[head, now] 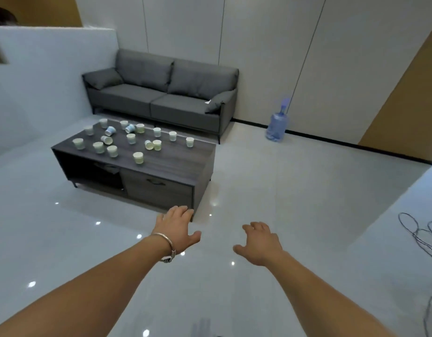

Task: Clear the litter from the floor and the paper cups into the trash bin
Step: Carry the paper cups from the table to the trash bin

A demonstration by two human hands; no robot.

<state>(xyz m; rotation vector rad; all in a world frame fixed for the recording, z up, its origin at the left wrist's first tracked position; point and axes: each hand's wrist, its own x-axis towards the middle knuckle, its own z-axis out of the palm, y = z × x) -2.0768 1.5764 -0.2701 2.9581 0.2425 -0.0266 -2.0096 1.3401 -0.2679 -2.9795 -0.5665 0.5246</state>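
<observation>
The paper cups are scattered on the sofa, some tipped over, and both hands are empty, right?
Not the sofa: the head view shows the paper cups scattered on the coffee table in front of it, some tipped over. The left hand and right hand are empty.

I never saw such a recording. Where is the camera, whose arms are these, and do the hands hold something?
No machine here: a person wears one wide-angle camera on the head, so you look down over their own outstretched arms. The left hand, with a bracelet at the wrist, and the right hand are both open and hold nothing. Ahead stands a low dark coffee table with many paper cups on it, most upright, a few tipped over. Behind it is a grey sofa; a blue water bottle stands by the wall.
</observation>
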